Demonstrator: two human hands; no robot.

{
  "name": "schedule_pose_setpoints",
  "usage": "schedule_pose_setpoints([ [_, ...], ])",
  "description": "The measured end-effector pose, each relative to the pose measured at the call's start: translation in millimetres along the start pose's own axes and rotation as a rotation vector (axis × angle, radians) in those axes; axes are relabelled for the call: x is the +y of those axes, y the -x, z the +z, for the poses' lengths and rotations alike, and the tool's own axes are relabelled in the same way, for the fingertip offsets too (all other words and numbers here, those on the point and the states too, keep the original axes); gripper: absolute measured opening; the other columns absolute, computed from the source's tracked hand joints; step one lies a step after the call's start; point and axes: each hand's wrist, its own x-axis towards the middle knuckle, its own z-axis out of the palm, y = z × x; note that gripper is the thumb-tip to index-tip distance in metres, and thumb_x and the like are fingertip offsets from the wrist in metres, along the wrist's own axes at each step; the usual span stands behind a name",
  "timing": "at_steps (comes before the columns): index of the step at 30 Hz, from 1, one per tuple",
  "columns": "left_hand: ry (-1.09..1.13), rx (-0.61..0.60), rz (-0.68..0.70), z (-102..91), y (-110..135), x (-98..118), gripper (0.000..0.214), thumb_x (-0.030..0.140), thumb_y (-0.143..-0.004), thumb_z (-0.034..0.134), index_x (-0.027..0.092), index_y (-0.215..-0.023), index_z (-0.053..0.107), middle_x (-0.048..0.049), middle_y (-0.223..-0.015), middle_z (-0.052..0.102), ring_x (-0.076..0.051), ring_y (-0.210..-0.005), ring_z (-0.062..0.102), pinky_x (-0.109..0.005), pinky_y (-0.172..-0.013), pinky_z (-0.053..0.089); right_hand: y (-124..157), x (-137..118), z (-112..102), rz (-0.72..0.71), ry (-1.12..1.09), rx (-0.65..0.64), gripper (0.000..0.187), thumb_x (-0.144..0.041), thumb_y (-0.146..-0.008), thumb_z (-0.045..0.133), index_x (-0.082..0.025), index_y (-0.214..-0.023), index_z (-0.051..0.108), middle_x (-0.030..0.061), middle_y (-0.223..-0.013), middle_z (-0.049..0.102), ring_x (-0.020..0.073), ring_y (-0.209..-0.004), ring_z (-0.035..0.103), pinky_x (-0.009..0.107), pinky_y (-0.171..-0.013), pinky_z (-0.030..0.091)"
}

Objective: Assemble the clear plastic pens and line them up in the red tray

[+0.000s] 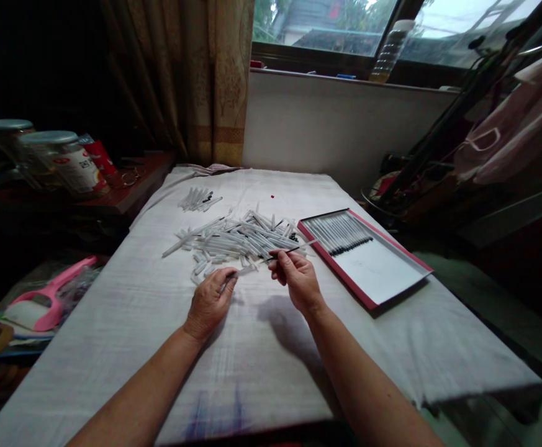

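Head camera now, and both hands are busy over the white-draped desk (135, 310)! Left grip (211, 300), fingers closed around a clear piece (247, 270), its end poking out toward the middle. Right grip (295, 276), thumb and fingers pinching a slim pen (307, 244), dark at the hold and clear beyond it, slanting up to the right. The pen's near end comes just beside that clear piece; whether the 2 touch, I cannot tell. Right behind the hands sprawls the pile (238, 237), a jumble of clear tubes, short pieces and dark bits. Farther back on the left lies a small bunch (198, 200), and beyond the pile sits 1 tiny red bit (272, 197). Over on the right, the red-edged box (382, 267): a neat row (338, 231) of pens fills its far part, black ends toward the person, white base showing in front.
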Motion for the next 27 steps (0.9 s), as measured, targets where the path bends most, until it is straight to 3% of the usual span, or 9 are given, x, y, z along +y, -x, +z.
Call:
schedule_pose_setpoints([
  [5, -0.025, 0.014, 0.055, 1.6, 0.9, -1.0, 0.021, 0.030, -0.094, 0.047, 0.019, -0.103, 0.063, -0.0059, -0.094, 0.072, -0.019, -0.088, 0.068, -0.030, -0.082, 0.053, 3.1, -0.5, 6.5, 0.028, 0.014, -0.033, 0.045, -0.059, -0.069, 0.070, -0.016, -0.081, 0.069, 0.0012, -0.059, 0.064, 0.0083, -0.044, 0.049, 0.020, -0.038, 0.026],
  [13, -0.006, 0.008, 0.106, 3.5, 2.5, -0.2, 0.019, 0.029, -0.094, 0.048, 0.020, -0.104, 0.062, -0.0059, -0.093, 0.071, -0.019, -0.086, 0.067, -0.032, -0.081, 0.054, 5.0, 17.9, 9.7, -0.003, 0.087, -0.137, 0.042, -0.056, -0.077, 0.064, -0.016, -0.086, 0.072, 0.0003, -0.060, 0.062, 0.0078, -0.045, 0.048, 0.021, -0.041, 0.033],
  [17, 0.038, 0.001, 0.076, 2.5, 2.8, 2.6, 0.019, 0.029, -0.093, 0.050, 0.020, -0.104, 0.062, -0.0058, -0.094, 0.072, -0.019, -0.088, 0.068, -0.032, -0.082, 0.054, 8.1, 26.8, 11.3, -0.035, 0.228, -0.244, 0.045, -0.052, -0.083, 0.058, -0.015, -0.105, 0.070, -0.0023, -0.059, 0.059, 0.0067, -0.043, 0.045, 0.021, -0.043, 0.036],
  [21, 0.175, 0.022, -0.038, -2.1, 2.4, 7.7, 0.017, 0.029, -0.095, 0.049, 0.020, -0.107, 0.058, -0.0038, -0.093, 0.073, -0.017, -0.086, 0.070, -0.028, -0.079, 0.055, 5.5, 26.9, 4.7, -0.110, 0.432, -0.355, 0.047, -0.044, -0.088, 0.053, -0.015, -0.124, 0.062, -0.0018, -0.063, 0.064, 0.0082, -0.046, 0.049, 0.022, -0.049, 0.041],
  [24, 0.218, 0.066, -0.079, -4.8, 1.8, 8.7, 0.016, 0.029, -0.095, 0.048, 0.021, -0.106, 0.057, -0.0026, -0.092, 0.074, -0.016, -0.084, 0.070, -0.028, -0.077, 0.055, -3.4, 20.0, -14.3, -0.218, 0.686, -0.244, 0.030, -0.036, -0.088, 0.052, -0.018, -0.102, 0.071, 0.0022, -0.068, 0.069, 0.0128, -0.057, 0.060, 0.025, -0.059, 0.046],
  [27, 0.213, 0.115, -0.068, -4.1, 2.2, 5.1, 0.016, 0.029, -0.094, 0.049, 0.021, -0.106, 0.057, -0.0030, -0.092, 0.074, -0.016, -0.083, 0.070, -0.029, -0.078, 0.055, -12.9, 10.2, -42.8, -0.230, 1.024, 0.001, 0.023, -0.030, -0.085, 0.053, -0.020, -0.088, 0.074, 0.0061, -0.078, 0.073, 0.0190, -0.072, 0.067, 0.028, -0.068, 0.048],
])
